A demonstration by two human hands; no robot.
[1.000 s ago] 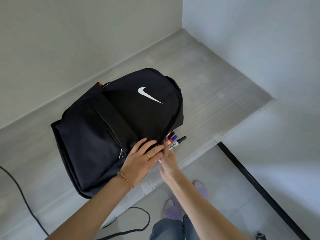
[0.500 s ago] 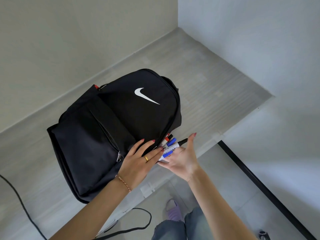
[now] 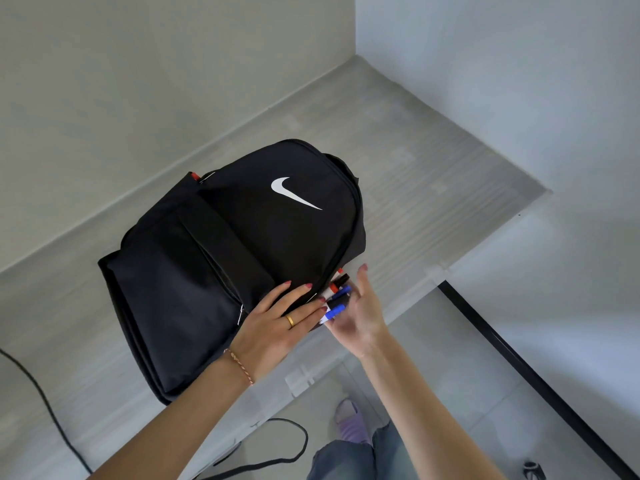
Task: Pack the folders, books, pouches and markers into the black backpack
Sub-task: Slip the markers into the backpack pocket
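A black backpack (image 3: 221,258) with a white swoosh lies flat on the grey table (image 3: 433,174). My left hand (image 3: 277,323) rests with straight fingers on its near edge. Several markers (image 3: 337,299) with blue, red and black caps poke out beside the backpack's right side, at the table's front edge. My right hand (image 3: 360,317) is palm-up under and against them, fingers spread and pushing them toward the bag. Something red (image 3: 194,175) peeks from the far zip corner.
The table sits in a corner between two walls (image 3: 519,81). A black cable (image 3: 41,403) runs across the table's left end and down to the floor. Below the front edge are my legs and a purple slipper (image 3: 351,422).
My right hand turned palm-up and moved in under the markers, pressing them closer to the backpack. My left hand stayed on the bag.
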